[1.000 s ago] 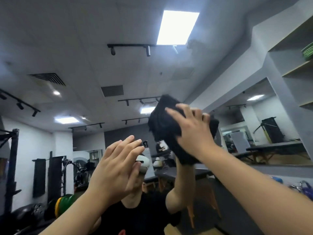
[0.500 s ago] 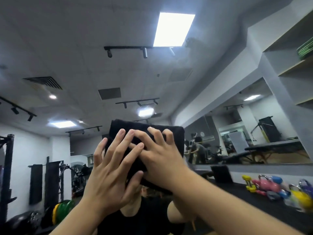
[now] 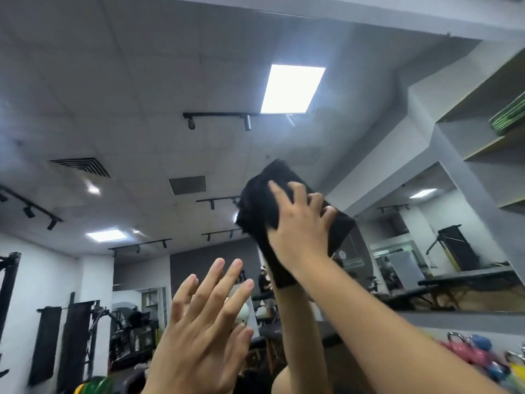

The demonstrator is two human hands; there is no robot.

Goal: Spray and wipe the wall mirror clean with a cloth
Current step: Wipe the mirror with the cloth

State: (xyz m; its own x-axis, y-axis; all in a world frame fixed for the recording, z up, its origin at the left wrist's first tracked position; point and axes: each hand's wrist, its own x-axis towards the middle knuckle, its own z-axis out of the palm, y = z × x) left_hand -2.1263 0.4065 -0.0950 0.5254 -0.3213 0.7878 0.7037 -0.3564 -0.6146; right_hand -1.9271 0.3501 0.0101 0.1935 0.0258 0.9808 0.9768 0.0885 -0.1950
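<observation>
The wall mirror (image 3: 136, 103) fills most of the view and reflects a gym ceiling and my own arms. High on the glass, right of centre, my right hand (image 3: 298, 228) presses a black cloth (image 3: 255, 206) against it with spread fingers. Part of the cloth hangs down past my wrist. My left hand (image 3: 204, 334) is lower and to the left, fingers straight and apart, palm toward the glass and holding nothing. No spray bottle is in view.
The mirror's upper edge (image 3: 341, 15) runs along the top. Wall shelves (image 3: 494, 143) with green items stand at the right. Coloured kettlebells (image 3: 477, 354) sit at the lower right. Racks and weight plates show in the reflection at the lower left.
My right hand has swept the cloth up and to the right, away from my left hand. My left hand no longer overlaps the cloth and sits lower.
</observation>
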